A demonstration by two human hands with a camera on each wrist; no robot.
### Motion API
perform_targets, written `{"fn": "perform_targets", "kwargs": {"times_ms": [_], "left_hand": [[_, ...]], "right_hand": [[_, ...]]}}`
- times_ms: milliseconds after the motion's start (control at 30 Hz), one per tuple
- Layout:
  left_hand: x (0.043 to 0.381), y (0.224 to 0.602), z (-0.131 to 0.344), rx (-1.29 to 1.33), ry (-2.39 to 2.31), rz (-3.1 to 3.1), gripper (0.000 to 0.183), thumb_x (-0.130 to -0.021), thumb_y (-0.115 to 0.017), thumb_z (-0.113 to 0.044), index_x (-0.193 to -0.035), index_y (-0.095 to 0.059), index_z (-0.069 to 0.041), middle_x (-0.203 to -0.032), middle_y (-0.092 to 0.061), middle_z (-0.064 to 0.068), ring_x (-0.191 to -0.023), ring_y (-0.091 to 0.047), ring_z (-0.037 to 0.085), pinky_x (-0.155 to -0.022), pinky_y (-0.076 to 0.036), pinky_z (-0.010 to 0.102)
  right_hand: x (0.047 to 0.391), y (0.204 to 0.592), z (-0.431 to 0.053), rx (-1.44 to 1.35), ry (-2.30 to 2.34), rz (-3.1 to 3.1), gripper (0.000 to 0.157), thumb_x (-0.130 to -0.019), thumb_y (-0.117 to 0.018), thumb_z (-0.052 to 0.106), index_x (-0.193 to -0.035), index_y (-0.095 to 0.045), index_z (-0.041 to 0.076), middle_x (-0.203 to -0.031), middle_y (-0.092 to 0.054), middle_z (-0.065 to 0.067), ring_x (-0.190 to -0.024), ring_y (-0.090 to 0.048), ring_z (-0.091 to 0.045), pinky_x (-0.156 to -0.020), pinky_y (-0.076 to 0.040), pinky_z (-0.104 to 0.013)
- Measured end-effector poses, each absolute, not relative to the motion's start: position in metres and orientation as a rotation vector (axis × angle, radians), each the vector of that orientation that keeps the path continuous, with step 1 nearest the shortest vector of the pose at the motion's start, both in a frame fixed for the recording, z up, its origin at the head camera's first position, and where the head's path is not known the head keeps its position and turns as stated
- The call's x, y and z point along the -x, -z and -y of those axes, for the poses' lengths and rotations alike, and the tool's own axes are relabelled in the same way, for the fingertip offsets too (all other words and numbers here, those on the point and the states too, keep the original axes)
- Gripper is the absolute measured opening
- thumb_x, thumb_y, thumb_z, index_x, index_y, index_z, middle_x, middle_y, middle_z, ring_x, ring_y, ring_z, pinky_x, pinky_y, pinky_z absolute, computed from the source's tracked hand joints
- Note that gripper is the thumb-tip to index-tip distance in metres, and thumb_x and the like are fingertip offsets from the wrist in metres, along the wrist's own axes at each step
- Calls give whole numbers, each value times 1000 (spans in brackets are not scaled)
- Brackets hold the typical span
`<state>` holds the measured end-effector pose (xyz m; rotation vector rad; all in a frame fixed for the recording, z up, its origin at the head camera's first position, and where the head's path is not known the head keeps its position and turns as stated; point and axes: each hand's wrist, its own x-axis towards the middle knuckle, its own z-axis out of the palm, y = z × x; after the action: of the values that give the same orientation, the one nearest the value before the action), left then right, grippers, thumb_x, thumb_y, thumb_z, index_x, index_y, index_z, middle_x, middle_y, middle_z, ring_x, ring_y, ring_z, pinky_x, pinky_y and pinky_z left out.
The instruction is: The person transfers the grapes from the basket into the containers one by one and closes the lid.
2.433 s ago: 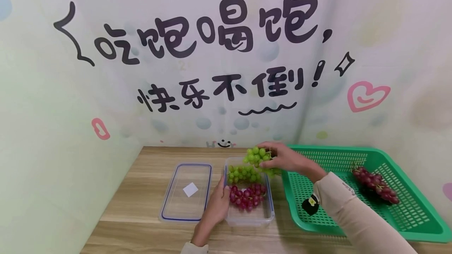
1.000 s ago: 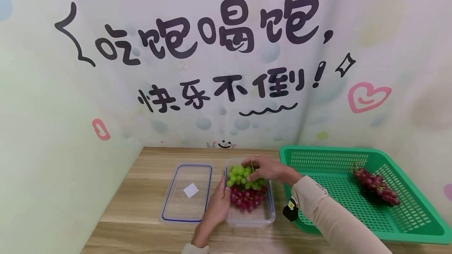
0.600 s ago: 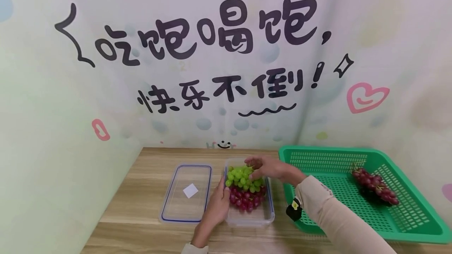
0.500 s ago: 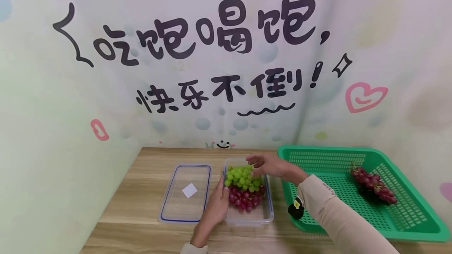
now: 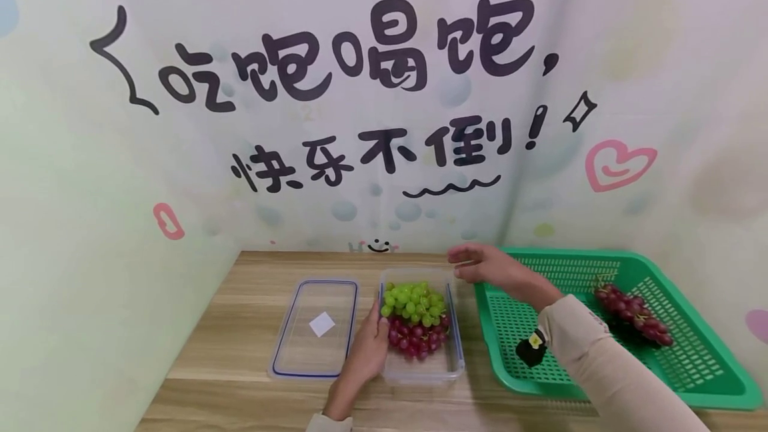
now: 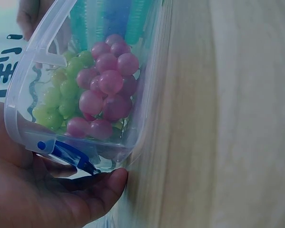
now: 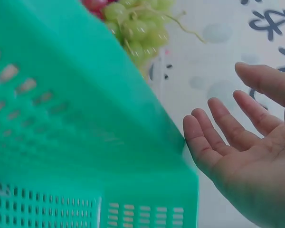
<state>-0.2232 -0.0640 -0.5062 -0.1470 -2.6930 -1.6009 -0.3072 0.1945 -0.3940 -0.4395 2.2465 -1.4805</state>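
Currently the clear container sits mid-table, right of its lid, with a narrow strip of table between it and the green basket. Left hand holds the container's left wall, thumb up at the rim, fingers along the outside by the blue latch. Right hand is wide, holds nothing; fingers spread, palm facing the container, over the basket's back left corner. In the right wrist view its lowest finger sits right at the basket edge; can't tell if it touches. Green grapes are toward the container's back, overlapping red grapes in front; container floor shows at the front end. Left forearm runs along the lid's right edge, so that gap is taken; more tabletop shows left of the lid and in front of the container. Basket's back rim is up against the printed backdrop, so room there is tight. Dark red bunch lies in the basket toward its right wall, well apart from both hands; basket floor shows between bunch and left rim.
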Motion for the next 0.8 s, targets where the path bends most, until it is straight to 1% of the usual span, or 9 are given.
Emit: {"fn": "perform_targets", "kwargs": {"times_ms": [133, 267, 367, 567, 700, 800], "left_hand": [[223, 506, 64, 151, 1598, 2692, 50, -99, -29, -19, -143, -16, 0, -144, -22, 24, -131, -21, 38, -106, -19, 52], [223, 505, 64, 147, 1611, 2695, 50, -99, -29, -20, -143, -16, 0, -144, -21, 23, -131, -21, 38, -106, -19, 52], [223, 505, 64, 145, 1624, 2690, 50, -99, -29, -21, -143, -15, 0, -144, -21, 23, -131, -20, 38, -106, -19, 52], [223, 506, 63, 146, 1628, 2699, 50, -99, -28, -21, -143, -14, -1, -145, -20, 22, -132, -19, 37, -106, -19, 52], [223, 506, 63, 156, 1621, 2699, 50, -99, -28, -21, -143, -14, -1, -145, -20, 22, -132, -19, 37, -106, -19, 52], [223, 506, 64, 170, 1620, 2689, 50, -99, -28, -20, -143, -14, 0, -145, -20, 24, -132, -20, 37, -105, -19, 52]], "right_hand": [[308, 390, -214, 388, 1526, -2240, 50, -84, -62, 28, -129, -44, 15, -132, -44, -6, -118, -45, -29, -93, -42, -44], [308, 388, -232, 326, 1542, -2259, 51, -86, -60, 28, -131, -41, 15, -136, -41, -9, -119, -44, -28, -93, -43, -43], [308, 389, -246, 294, 1564, -2265, 55, -86, -60, 29, -134, -38, 12, -139, -37, -13, -123, -39, -32, -94, -42, -43], [302, 392, -281, 243, 1639, -2252, 62, -86, -60, 32, -137, -32, 9, -141, -31, -17, -127, -32, -36, -99, -35, -50], [295, 393, -306, 239, 1629, -2292, 64, -87, -57, 34, -139, -28, 9, -142, -29, -17, -127, -31, -37, -98, -37, -48], [291, 396, -322, 247, 1600, -2348, 66, -88, -55, 35, -140, -26, 8, -142, -29, -18, -126, -32, -38, -95, -41, -45]]}}
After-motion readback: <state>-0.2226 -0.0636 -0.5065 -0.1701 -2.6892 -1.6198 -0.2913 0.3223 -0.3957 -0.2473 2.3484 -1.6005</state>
